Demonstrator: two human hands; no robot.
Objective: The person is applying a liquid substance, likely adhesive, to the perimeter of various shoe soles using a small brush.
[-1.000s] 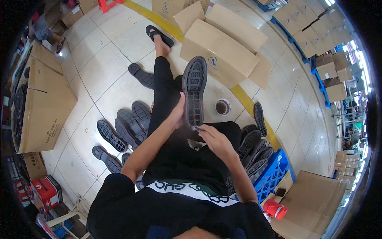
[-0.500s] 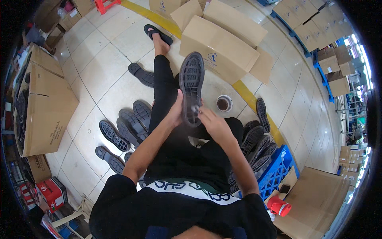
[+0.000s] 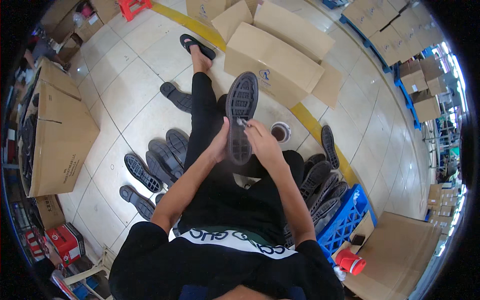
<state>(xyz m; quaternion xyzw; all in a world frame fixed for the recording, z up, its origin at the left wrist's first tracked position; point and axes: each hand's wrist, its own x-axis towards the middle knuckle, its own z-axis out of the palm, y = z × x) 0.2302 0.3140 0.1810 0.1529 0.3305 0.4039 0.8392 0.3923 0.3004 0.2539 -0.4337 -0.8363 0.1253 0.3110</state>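
Observation:
A dark shoe sole [image 3: 242,100] stands out over my lap, its gridded, hollowed face toward me. My left hand [image 3: 219,143] is closed on its left edge. In the fingers of my right hand [image 3: 264,145] is a small thing with a pale, shiny tip [image 3: 241,122], touching the sole's middle; its kind is hard to make out. Just right of that hand, a white cup [image 3: 280,132] with brown contents stands on the floor. More soles [image 3: 141,172] lie on the floor to my left, and others [image 3: 319,181] are heaped by my right leg.
An open cardboard box [image 3: 270,60] stands ahead of me, and another box [image 3: 65,135] full of dark things is at the left. A blue plastic crate [image 3: 345,220] at my right bears a phone [image 3: 358,239] and a red lidded container [image 3: 350,261]. Boxes on pallets are stacked at far right.
My right hand has moved the pale-tipped thing up the sole, from its lower part to the middle. The sole has come slightly toward me, with the left hand still on its edge.

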